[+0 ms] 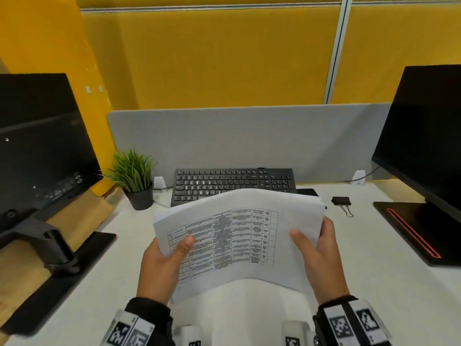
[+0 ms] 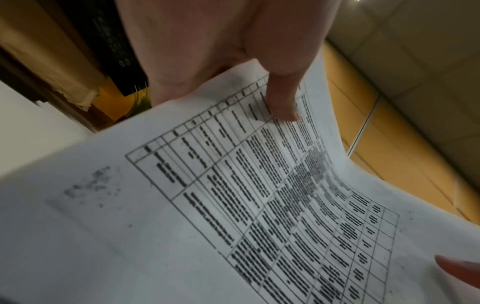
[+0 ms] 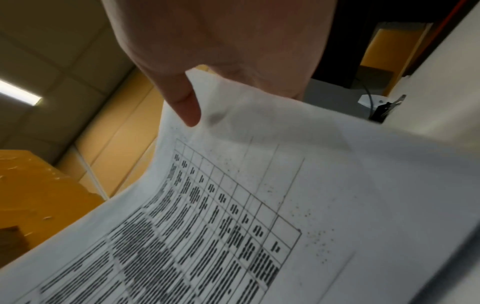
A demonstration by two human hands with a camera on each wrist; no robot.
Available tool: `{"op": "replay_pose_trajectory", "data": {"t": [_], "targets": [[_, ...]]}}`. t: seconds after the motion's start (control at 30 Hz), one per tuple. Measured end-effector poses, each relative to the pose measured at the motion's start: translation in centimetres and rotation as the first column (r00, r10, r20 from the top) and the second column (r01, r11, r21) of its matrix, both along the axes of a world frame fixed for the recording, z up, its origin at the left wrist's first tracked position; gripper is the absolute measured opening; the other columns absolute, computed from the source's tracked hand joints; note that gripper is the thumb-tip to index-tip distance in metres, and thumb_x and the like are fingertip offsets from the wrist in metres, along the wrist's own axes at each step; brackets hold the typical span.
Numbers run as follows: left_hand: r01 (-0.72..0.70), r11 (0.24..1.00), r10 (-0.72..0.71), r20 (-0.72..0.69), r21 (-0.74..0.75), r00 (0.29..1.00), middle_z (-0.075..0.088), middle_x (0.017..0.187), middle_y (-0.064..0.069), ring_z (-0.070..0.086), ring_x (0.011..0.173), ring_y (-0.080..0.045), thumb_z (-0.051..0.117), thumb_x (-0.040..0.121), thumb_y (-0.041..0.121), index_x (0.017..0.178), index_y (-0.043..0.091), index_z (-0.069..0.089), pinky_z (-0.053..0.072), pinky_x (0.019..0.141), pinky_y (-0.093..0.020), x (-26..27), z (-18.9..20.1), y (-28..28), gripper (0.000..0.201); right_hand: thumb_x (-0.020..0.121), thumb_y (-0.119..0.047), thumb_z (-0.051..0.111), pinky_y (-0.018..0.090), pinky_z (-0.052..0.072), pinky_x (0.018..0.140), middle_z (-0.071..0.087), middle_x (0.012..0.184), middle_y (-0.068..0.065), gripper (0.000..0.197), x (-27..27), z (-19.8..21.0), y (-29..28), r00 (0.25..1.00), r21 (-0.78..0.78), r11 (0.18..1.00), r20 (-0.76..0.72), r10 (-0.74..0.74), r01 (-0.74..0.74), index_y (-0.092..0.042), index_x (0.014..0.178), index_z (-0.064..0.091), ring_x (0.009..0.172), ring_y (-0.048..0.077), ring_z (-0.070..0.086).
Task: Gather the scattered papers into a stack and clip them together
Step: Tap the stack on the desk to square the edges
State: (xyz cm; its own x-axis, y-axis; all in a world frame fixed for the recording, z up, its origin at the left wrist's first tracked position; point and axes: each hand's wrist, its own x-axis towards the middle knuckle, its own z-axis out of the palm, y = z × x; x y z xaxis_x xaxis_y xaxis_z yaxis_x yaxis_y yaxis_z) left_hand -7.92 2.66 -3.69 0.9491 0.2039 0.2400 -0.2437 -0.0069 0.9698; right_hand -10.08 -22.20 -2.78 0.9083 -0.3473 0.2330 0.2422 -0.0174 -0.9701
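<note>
A stack of white papers [image 1: 239, 236] with a printed table on top is held above the desk, bowed upward in the middle. My left hand [image 1: 162, 265] grips its left edge, thumb on top over the table. My right hand [image 1: 321, 255] grips the right edge, thumb on the sheet, fingers hidden behind. The left wrist view shows the papers [image 2: 233, 205] with my left hand's thumb [image 2: 283, 98] pressing them. In the right wrist view my right hand's thumb [image 3: 182, 98] lies on the papers [image 3: 285, 205]. A black binder clip [image 1: 341, 201] lies on the desk to the right, apart from both hands.
A black keyboard [image 1: 232, 183] sits behind the papers, before a grey divider [image 1: 249, 138]. A small potted plant [image 1: 134, 181] stands back left. Monitors flank the white desk [image 1: 389, 283]: one at left [image 1: 42, 146], one at right [image 1: 424, 136] with a black base [image 1: 414, 231].
</note>
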Motion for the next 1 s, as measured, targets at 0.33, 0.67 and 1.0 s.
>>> {"op": "replay_pose_trajectory", "data": {"t": [0.33,0.67,1.0], "targets": [[0.012,1.0,-0.012,0.029,-0.018,1.0,0.074,0.092,0.009,0.068,0.088,-0.003,0.07,0.073,0.034,0.11,0.02,0.06,0.051,0.061,-0.011,0.3,0.0,-0.3,0.041,0.089,0.003,0.045,0.026,0.044,0.06,0.06,0.097,-0.005,0.037,0.7,0.9,0.6,0.994,0.029,0.999,-0.11,0.018,-0.015,-0.028,0.108,0.05,0.09,0.014,0.057],[-0.01,0.999,0.01,-0.003,-0.035,1.0,0.072,0.103,0.012,0.068,0.092,-0.005,0.063,0.073,0.033,0.11,0.026,0.06,0.051,0.081,-0.03,0.4,-1.0,-0.4,0.038,0.084,0.006,0.041,0.032,0.045,0.063,0.062,0.093,0.003,0.036,0.6,1.0,0.0,0.988,0.131,0.991,-0.154,-0.006,0.026,-0.018,0.107,0.056,0.085,0.023,0.057],[-0.017,1.0,0.017,0.014,0.024,1.0,0.073,0.09,0.016,0.067,0.087,0.001,0.061,0.085,0.019,0.103,0.028,0.062,0.049,0.071,-0.02,0.6,-0.9,-0.4,0.02,0.083,0.007,0.047,0.035,0.045,0.075,0.053,0.119,0.011,0.044,0.8,1.4,-0.3,0.967,0.118,0.975,-0.193,-0.164,0.189,-0.022,0.114,0.037,0.099,0.024,0.053]]}}
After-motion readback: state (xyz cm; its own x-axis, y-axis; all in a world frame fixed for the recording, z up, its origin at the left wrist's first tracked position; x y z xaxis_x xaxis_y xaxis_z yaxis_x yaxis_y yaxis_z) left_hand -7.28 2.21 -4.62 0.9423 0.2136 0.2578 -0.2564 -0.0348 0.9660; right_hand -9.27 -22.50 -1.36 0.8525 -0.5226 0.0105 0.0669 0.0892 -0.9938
